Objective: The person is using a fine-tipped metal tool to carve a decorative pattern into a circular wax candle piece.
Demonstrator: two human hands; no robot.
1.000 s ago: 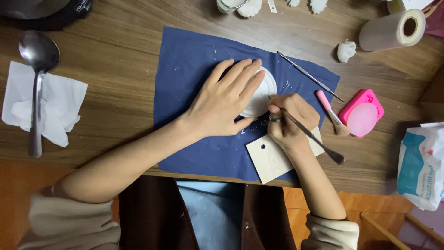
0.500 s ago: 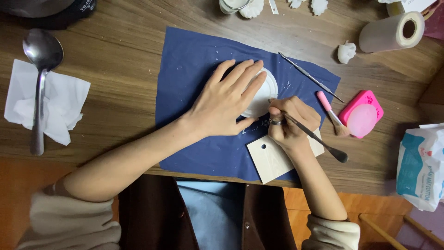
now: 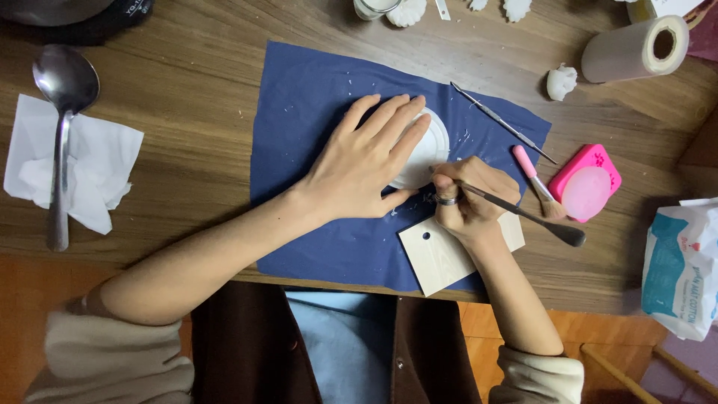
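Note:
My left hand [image 3: 368,161] lies flat, fingers spread, on a white round disc [image 3: 431,150] that rests on a dark blue cloth [image 3: 307,97]. My right hand [image 3: 467,202], with a ring on one finger, grips a thin dark-handled tool [image 3: 523,217] like a pen. Its tip meets the disc's lower right edge, and the handle points away to the right. Under my right wrist lies a pale wooden tag [image 3: 437,262] with a small hole.
A metal pick [image 3: 502,123], a pink brush [image 3: 535,179] and a pink round case [image 3: 585,183] lie to the right. A paper roll [image 3: 634,49] and small white figure [image 3: 561,81] sit at the back right. A spoon [image 3: 63,120] on tissue [image 3: 97,179] is far left; a packet [image 3: 684,269] far right.
Both hands keep their places on the disc. The tool's handle has shifted slightly in my right hand; the view has drifted a little.

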